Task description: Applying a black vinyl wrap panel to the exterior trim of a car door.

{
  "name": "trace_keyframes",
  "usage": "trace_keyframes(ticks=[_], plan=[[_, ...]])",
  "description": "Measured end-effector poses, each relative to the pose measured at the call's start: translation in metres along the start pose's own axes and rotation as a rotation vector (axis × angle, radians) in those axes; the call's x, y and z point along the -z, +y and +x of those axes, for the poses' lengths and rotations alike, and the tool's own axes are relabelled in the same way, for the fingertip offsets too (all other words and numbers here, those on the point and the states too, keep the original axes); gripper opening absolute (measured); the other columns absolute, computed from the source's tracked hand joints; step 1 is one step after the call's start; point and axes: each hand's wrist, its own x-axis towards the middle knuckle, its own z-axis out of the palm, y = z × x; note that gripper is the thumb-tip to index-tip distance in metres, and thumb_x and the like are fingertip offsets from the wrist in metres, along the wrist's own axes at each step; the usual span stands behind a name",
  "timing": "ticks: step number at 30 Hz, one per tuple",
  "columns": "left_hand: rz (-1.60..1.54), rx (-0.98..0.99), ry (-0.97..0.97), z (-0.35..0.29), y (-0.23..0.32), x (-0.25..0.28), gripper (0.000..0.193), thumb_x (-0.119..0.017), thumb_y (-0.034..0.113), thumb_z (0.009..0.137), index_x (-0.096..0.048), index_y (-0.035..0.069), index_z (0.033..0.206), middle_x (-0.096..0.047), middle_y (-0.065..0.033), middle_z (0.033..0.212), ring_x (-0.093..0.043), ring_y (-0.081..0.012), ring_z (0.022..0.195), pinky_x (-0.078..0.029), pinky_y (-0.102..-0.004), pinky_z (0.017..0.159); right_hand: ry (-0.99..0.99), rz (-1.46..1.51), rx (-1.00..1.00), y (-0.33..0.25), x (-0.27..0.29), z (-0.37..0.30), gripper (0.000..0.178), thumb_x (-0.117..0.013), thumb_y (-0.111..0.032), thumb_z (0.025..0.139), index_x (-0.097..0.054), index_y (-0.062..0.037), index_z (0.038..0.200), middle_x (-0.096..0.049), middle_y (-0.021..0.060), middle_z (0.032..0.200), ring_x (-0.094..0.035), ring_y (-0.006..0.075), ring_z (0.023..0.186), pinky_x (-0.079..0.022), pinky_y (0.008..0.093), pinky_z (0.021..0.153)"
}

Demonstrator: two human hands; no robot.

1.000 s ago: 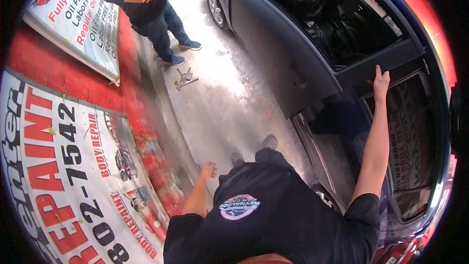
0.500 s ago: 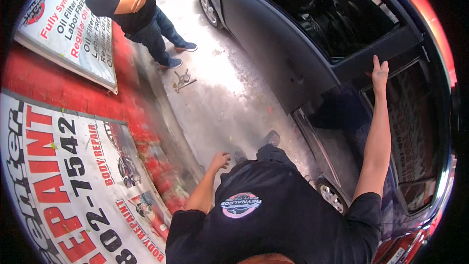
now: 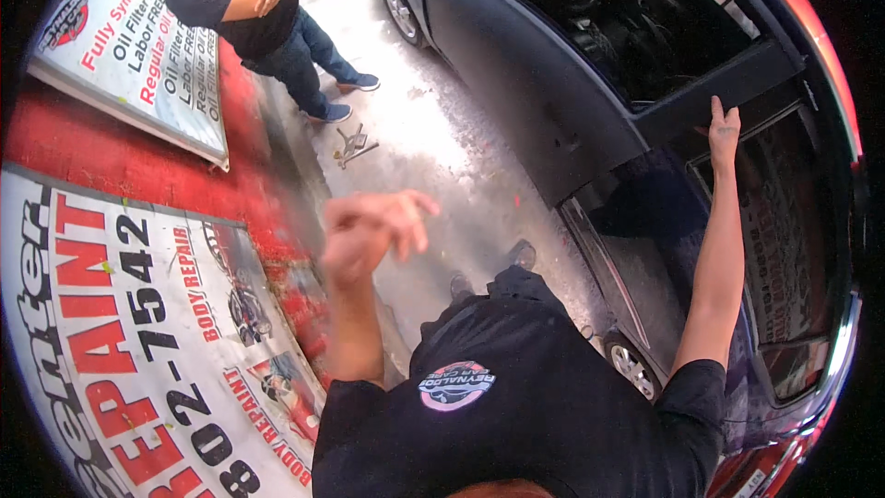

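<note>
My left hand (image 3: 373,232) is raised in the air over the floor, left of my body. It is smeared by motion; its fingers look apart and loosely bent, with nothing seen in them. At the end of my outstretched arm, my right hand (image 3: 725,136) is at the rear edge of the open car door (image 3: 525,83), just below its window. Two of its digits point upward and the others bend around the edge, partly hidden. The door is dark grey and swung out from the dark blue car (image 3: 719,387).
A person with crossed arms (image 3: 249,18) stands ahead on the left. A metal stand (image 3: 353,145) lies on the concrete floor by their feet. Printed banners (image 3: 120,332) hang along the red wall (image 3: 258,184) at left. Beneath the door are the sill (image 3: 604,277) and a wheel (image 3: 631,364).
My left hand has risen from beside my hip and moved up and forward. My right hand stays at the door edge, and the view has shifted slightly.
</note>
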Motion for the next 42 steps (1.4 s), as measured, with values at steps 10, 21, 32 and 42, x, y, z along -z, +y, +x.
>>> trace_keyframes(ticks=[10, 21, 32, 42], plan=[[-0.364, -0.787, -0.762, 0.073, 0.125, -0.126, 0.021, -0.067, 0.003, 0.086, -0.067, -0.002, 0.065, -0.059, -0.0055, 0.057, -0.057, -0.0163, 0.048, -0.062, -0.0337, 0.071, 0.003, 0.01, -0.01, -0.001, -0.001, 0.0, 0.031, -0.06, -0.031, 0.104, -0.055, -0.0002, 0.107, -0.067, 0.0105, 0.103, -0.07, 0.0202, 0.089, -0.062, 0.0344, 0.062], [-0.243, -0.777, -0.573, 0.056, 0.13, -0.135, 0.019, -0.064, -0.016, 0.076, -0.066, -0.001, 0.064, -0.056, -0.0064, 0.051, -0.055, -0.0115, 0.045, -0.058, -0.0234, 0.054, 0.029, -0.101, 0.053, 0.031, 0.004, 0.021, 0.028, -0.062, -0.029, 0.103, -0.055, -0.0028, 0.097, -0.066, 0.007, 0.094, -0.069, 0.0176, 0.08, -0.06, 0.0333, 0.057], [-0.285, -0.854, -0.522, 0.065, 0.126, -0.14, 0.026, -0.059, -0.013, 0.078, -0.061, 0.003, 0.058, -0.058, -0.0068, 0.054, -0.057, -0.013, 0.048, -0.058, -0.0254, 0.059, -0.001, 0.019, 0.028, -0.014, -0.003, -0.01, 0.031, -0.059, -0.03, 0.104, -0.05, -0.0029, 0.093, -0.059, 0.0061, 0.089, -0.063, 0.0159, 0.077, -0.063, 0.0362, 0.062], [-0.236, -0.704, -0.598, 0.05, 0.131, -0.122, 0.03, -0.056, -0.007, 0.084, -0.059, 0.007, 0.057, -0.054, -0.0038, 0.052, -0.054, -0.0123, 0.048, -0.055, -0.0292, 0.059, -0.021, 0.064, -0.001, 0.002, 0.0, 0.0, 0.027, -0.062, -0.03, 0.103, -0.055, -0.0038, 0.101, -0.064, 0.0055, 0.094, -0.067, 0.0163, 0.081, -0.061, 0.0337, 0.06]])
